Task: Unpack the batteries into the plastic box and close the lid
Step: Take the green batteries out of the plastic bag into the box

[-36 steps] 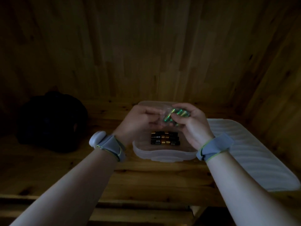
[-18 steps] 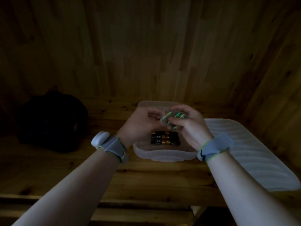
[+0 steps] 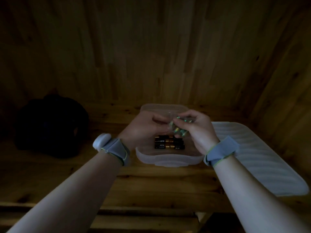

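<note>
An open clear plastic box [image 3: 168, 158] sits on the wooden table in front of me. Several black-and-gold batteries [image 3: 169, 144] lie side by side inside it. Above the box both hands hold a clear-wrapped pack of green batteries [image 3: 179, 129]. My right hand [image 3: 197, 126] grips the pack from the right, and my left hand [image 3: 144, 130] pinches its wrapping at the left end. The box's far edge [image 3: 161, 107] shows behind my fingers; whether that is the lid I cannot tell.
A white ribbed mat or tray [image 3: 257, 158] lies on the table to the right of the box. A dark bag [image 3: 50, 125] sits at the left against the wooden wall. The table's front edge runs just below my forearms.
The pack has been turned and lowered slightly toward the box between my hands. My left fingers have shifted along the wrapping. The box and the batteries in it have not moved.
</note>
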`<state>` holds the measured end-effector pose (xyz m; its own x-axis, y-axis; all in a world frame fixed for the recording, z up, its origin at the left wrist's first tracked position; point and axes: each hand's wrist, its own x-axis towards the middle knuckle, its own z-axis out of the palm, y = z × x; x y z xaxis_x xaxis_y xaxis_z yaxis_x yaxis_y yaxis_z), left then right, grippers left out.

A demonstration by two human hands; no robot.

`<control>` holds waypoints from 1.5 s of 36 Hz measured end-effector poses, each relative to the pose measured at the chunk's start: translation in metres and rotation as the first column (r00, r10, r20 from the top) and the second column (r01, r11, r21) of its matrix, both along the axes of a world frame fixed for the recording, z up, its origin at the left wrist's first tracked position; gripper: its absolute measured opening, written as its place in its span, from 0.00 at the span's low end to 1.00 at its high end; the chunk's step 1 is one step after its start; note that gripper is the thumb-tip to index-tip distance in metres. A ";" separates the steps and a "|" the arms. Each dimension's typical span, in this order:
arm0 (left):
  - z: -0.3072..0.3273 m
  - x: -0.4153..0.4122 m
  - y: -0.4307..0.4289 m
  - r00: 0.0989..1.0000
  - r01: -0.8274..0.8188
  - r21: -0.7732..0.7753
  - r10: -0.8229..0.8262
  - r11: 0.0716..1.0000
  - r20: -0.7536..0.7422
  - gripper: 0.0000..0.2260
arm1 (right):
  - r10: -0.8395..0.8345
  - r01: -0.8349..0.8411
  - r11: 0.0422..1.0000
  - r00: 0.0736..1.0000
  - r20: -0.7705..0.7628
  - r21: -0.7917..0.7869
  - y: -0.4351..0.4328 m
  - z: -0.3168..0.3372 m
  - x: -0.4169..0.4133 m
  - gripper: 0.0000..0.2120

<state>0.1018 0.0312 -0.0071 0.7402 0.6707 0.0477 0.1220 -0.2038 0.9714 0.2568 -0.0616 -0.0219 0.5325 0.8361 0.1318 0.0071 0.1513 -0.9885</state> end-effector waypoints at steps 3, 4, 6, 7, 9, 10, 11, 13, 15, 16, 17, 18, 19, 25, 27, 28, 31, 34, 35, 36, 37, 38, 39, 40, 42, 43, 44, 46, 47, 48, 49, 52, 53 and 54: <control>-0.001 0.002 0.001 0.999 -0.023 0.037 0.023 0.999 -0.022 0.16 | 0.007 -0.007 1.000 1.000 0.008 0.013 0.001 -0.003 0.002 0.05; -0.001 0.004 0.001 0.999 -0.035 0.049 0.036 0.998 -0.027 0.16 | 0.008 -0.008 1.000 1.000 0.012 0.014 0.001 -0.004 0.003 0.04; -0.002 0.007 -0.001 0.998 -0.057 0.077 0.060 0.995 -0.032 0.15 | 0.010 -0.010 1.000 1.000 0.018 0.014 0.003 -0.005 0.005 0.04; -0.002 0.010 -0.003 0.997 -0.061 0.098 0.065 0.993 -0.034 0.12 | 0.009 -0.009 1.000 1.000 0.023 0.013 0.003 -0.006 0.005 0.03; -0.002 0.012 -0.004 0.996 -0.078 0.139 0.082 0.987 -0.021 0.08 | 0.003 -0.004 1.000 0.999 0.038 0.011 0.004 -0.005 0.006 0.02; -0.003 0.013 -0.003 0.995 -0.096 0.160 0.099 0.982 -0.011 0.08 | 0.002 -0.002 1.000 0.999 0.048 0.015 0.003 -0.005 0.007 0.02; -0.004 0.014 -0.002 0.992 -0.119 0.187 0.122 0.975 -0.005 0.07 | 0.000 -0.001 1.000 0.999 0.052 0.018 0.003 -0.005 0.007 0.02; -0.008 0.014 0.003 0.986 -0.158 0.260 0.165 0.953 -0.007 0.03 | -0.005 0.004 0.999 0.999 0.031 0.032 0.003 -0.006 0.009 0.02; -0.012 0.013 0.008 0.982 -0.168 0.312 0.185 0.935 -0.025 0.03 | -0.022 0.023 0.998 1.000 -0.011 0.054 0.001 -0.008 0.012 0.02; -0.014 0.012 0.011 0.981 -0.170 0.329 0.193 0.929 -0.036 0.03 | -0.038 0.040 0.997 0.999 -0.026 0.059 0.000 -0.008 0.014 0.03; -0.015 0.010 0.012 0.978 -0.174 0.347 0.202 0.921 -0.045 0.02 | -0.056 0.059 0.997 0.997 -0.043 0.058 -0.001 -0.008 0.015 0.04; -0.017 0.009 0.014 0.975 -0.186 0.365 0.218 0.912 -0.050 0.03 | -0.075 0.079 0.995 0.995 -0.069 0.058 -0.002 -0.009 0.017 0.05; -0.019 0.008 0.016 0.970 -0.208 0.372 0.241 0.905 -0.045 0.04 | -0.094 0.100 0.993 0.991 -0.097 0.060 -0.002 -0.009 0.019 0.05; -0.034 0.008 0.029 0.930 -0.356 0.297 0.367 0.886 0.020 0.06 | -0.197 0.200 0.980 0.966 -0.168 0.005 0.005 -0.016 0.031 0.00; -0.040 0.010 0.033 0.921 -0.376 0.284 0.389 0.882 0.012 0.08 | -0.204 0.204 0.979 0.963 -0.174 -0.018 0.008 -0.017 0.033 0.02; -0.043 0.011 0.036 0.919 -0.379 0.286 0.395 0.880 0.002 0.08 | -0.204 0.203 0.979 0.966 -0.161 -0.021 0.010 -0.017 0.034 0.02; -0.046 0.018 0.040 0.908 -0.385 0.316 0.418 0.867 -0.040 0.03 | -0.221 0.221 0.975 0.975 -0.036 -0.011 0.012 -0.018 0.036 0.03; -0.046 0.023 0.041 0.890 -0.357 0.405 0.438 0.842 -0.125 0.03 | -0.248 0.250 0.968 0.963 0.108 0.003 0.011 -0.021 0.033 0.03; -0.045 0.024 0.041 0.888 -0.340 0.441 0.438 0.831 -0.142 0.03 | -0.256 0.257 0.966 0.955 0.153 0.010 0.011 -0.023 0.033 0.03; -0.045 0.025 0.041 0.885 -0.320 0.479 0.439 0.817 -0.158 0.03 | -0.261 0.263 0.965 0.946 0.194 0.018 0.011 -0.025 0.034 0.02; -0.045 0.026 0.042 0.881 -0.294 0.521 0.438 0.802 -0.178 0.03 | -0.265 0.266 0.964 0.937 0.225 0.028 0.010 -0.027 0.033 0.02; -0.045 0.027 0.042 0.875 -0.262 0.563 0.440 0.784 -0.205 0.04 | -0.266 0.265 0.964 0.933 0.242 0.035 0.010 -0.029 0.034 0.03; -0.046 0.027 0.043 0.867 -0.227 0.602 0.440 0.766 -0.232 0.04 | -0.266 0.266 0.963 0.930 0.254 0.036 0.011 -0.030 0.035 0.02; -0.046 0.028 0.044 0.862 -0.195 0.628 0.437 0.753 -0.257 0.05 | -0.270 0.272 0.962 0.920 0.284 0.033 0.010 -0.032 0.035 0.02; -0.047 0.031 0.045 0.861 -0.152 0.653 0.423 0.742 -0.281 0.04 | -0.285 0.289 0.956 0.899 0.331 0.039 0.010 -0.032 0.035 0.03; -0.048 0.032 0.045 0.861 -0.136 0.662 0.419 0.737 -0.289 0.05 | -0.284 0.288 0.957 0.902 0.326 0.036 0.010 -0.032 0.035 0.02; -0.048 0.033 0.045 0.856 -0.122 0.672 0.420 0.731 -0.301 0.05 | -0.284 0.290 0.957 0.905 0.316 0.031 0.010 -0.032 0.035 0.02; -0.050 0.034 0.045 0.841 -0.104 0.686 0.432 0.720 -0.326 0.06 | -0.300 0.299 0.953 0.911 0.284 0.046 0.009 -0.032 0.035 0.02; -0.051 0.033 0.045 0.837 -0.098 0.692 0.435 0.715 -0.331 0.06 | -0.320 0.319 0.946 0.898 0.301 0.056 0.009 -0.032 0.035 0.02; -0.052 0.033 0.046 0.835 -0.091 0.697 0.436 0.711 -0.336 0.07 | -0.333 0.333 0.941 0.886 0.322 0.058 0.009 -0.032 0.035 0.03; -0.053 0.032 0.047 0.834 -0.082 0.703 0.435 0.706 -0.339 0.07 | -0.339 0.339 0.939 0.883 0.325 0.060 0.008 -0.032 0.035 0.03; -0.055 0.031 0.050 0.835 -0.050 0.710 0.419 0.702 -0.356 0.07 | -0.311 0.311 0.949 0.901 0.301 0.051 0.008 -0.032 0.035 0.02; -0.055 0.031 0.050 0.835 -0.043 0.709 0.415 0.704 -0.362 0.06 | -0.313 0.313 0.948 0.899 0.305 0.050 0.008 -0.033 0.036 0.01; -0.056 0.032 0.051 0.833 -0.041 0.707 0.415 0.706 -0.366 0.06 | -0.327 0.330 0.943 0.886 0.330 0.047 0.009 -0.034 0.037 0.02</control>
